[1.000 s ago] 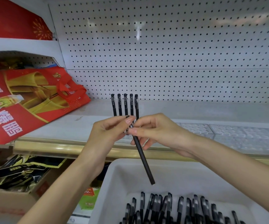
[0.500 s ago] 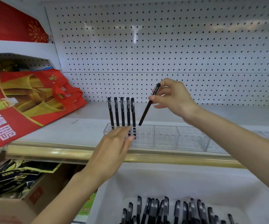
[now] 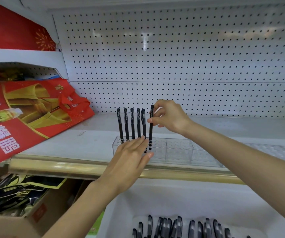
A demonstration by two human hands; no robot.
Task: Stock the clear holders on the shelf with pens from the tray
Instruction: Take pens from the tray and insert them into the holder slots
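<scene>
Bottom edge, nearest: one white tray with loose pens in it, black, lying side by side. Roughly a dozen caps countable. Exact number unclear: lower ends cut off by the frame edge, some overlapping.

Lower left: one cardboard box holding black-and-yellow packets, overlapping, count not readable.

Centre: two hands.
- Left hand flat, fingers straight and together, gripping nothing, fingertips against the front wall of the clear holder and covering its left front part.
- Right hand just above and behind, thumb and forefinger pinching the sixth pen on its upper half, other fingers loosely curled.
- Sixth pen upright, lower end down inside the holder, just right of the standing row.

In the holder: five pens upright in one row at the left end, caps up, close together. Lower ends mostly hidden behind the left fingers. Remainder of the holder toward frame right: divided compartments, number hard to make out through the transparent walls.

Right edge: second clear holder, blurred and cut off by the frame, contents not discernible.

Both holders on one white shelf with a gold front strip. Frame left, same shelf: one red bag with gold print and white characters, lying tilted, cut off at the left edge, well apart from the holder.

Farthest: white pegboard across the back. Upper left: one upper shelf carrying a red item, mostly out of frame.
</scene>
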